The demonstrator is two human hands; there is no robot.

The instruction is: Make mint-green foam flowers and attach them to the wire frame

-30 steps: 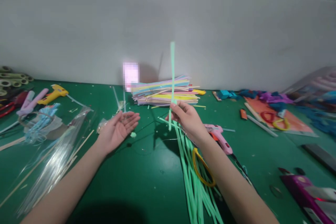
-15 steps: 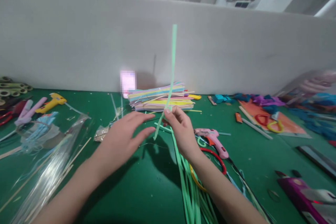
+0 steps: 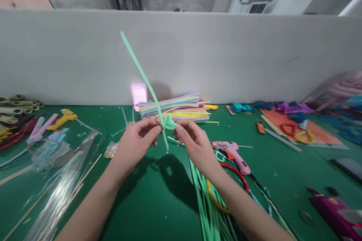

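A long light green strip [image 3: 143, 73], which looks like a pipe cleaner, slants up to the left in front of the white partition. My left hand [image 3: 140, 137] is closed, pinching it near its lower end, a short tail of which hangs below the fingers. My right hand [image 3: 194, 139] pinches a small light green flared piece [image 3: 170, 122], shaped like a little cone or leaf, close beside the strip. I cannot tell whether the two are joined. Below my right wrist lies a bundle of green strips [image 3: 210, 216].
A pastel strip bundle [image 3: 175, 107] lies by the partition [image 3: 85, 56]. Right: pink glue gun [image 3: 234, 154], red-and-yellow-handled scissors [image 3: 304, 135], purple tool [image 3: 330, 211]. Left: yellow glue gun [image 3: 62, 119], clear plastic sleeve [image 3: 60, 184], bead bag [image 3: 111, 150].
My left hand has gone from apart and open to pinching the strip, which now leans left instead of standing nearly upright. The flared green piece now shows at my right fingertips. The view tilted up slightly.
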